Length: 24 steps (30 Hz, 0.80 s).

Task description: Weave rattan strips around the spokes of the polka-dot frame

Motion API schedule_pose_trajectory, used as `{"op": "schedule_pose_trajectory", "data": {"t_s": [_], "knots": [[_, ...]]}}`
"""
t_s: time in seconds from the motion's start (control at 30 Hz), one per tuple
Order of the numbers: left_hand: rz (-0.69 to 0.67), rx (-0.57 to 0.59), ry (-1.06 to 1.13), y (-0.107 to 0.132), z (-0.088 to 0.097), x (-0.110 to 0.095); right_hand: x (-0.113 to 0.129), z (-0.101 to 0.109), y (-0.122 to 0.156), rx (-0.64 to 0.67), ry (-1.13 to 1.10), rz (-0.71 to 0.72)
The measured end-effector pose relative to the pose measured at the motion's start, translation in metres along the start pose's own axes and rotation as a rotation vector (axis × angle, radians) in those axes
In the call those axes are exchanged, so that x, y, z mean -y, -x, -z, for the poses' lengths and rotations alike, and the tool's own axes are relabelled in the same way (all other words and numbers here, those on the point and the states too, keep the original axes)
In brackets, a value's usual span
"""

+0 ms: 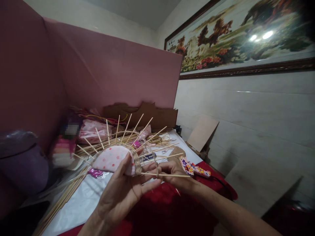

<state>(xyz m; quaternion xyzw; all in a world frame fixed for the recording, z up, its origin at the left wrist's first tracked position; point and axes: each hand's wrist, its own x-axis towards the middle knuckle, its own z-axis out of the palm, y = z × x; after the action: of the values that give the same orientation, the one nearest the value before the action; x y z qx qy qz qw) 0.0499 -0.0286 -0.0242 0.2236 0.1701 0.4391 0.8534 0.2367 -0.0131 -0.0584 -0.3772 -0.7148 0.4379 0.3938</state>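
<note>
A half-round weaving piece (pixel 112 159) with pale cloth and red dots is held up over the table. Thin wooden sticks (pixel 128 124) fan out from its curved edge, and twisted cord (pixel 137 160) is woven around them along that edge. My left hand (pixel 128 186) grips the piece near its right end, thumb on the cloth and fingers behind. At the lowest stick on the right, my right hand (pixel 176 175) is closed with its fingertips on the cord, which loops up from there. Part of its grip is hidden.
Bundles of long thin sticks (pixel 62 196) lie along the table's left side. A red cloth (pixel 157 209) and a white sheet (pixel 81 203) cover the table. Floral fabric (pixel 197 168) sits at right. Cardboard (pixel 159 118) and a pink panel (pixel 118 68) stand behind.
</note>
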Motion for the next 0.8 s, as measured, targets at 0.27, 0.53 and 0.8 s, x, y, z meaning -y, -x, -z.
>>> {"op": "schedule_pose_trajectory", "data": {"t_s": [0.27, 0.53, 0.8], "knots": [[-0.041, -0.056, 0.038, -0.003, 0.006, 0.006, -0.004, 0.0, -0.005, -0.134, -0.114, -0.081], [-0.096, -0.031, -0.005, 0.0, 0.009, 0.01, -0.008, -0.002, -0.01, -0.323, -0.146, 0.0], [-0.056, 0.016, -0.054, -0.001, 0.013, 0.011, -0.013, -0.005, -0.009, -0.432, -0.177, 0.017]]}}
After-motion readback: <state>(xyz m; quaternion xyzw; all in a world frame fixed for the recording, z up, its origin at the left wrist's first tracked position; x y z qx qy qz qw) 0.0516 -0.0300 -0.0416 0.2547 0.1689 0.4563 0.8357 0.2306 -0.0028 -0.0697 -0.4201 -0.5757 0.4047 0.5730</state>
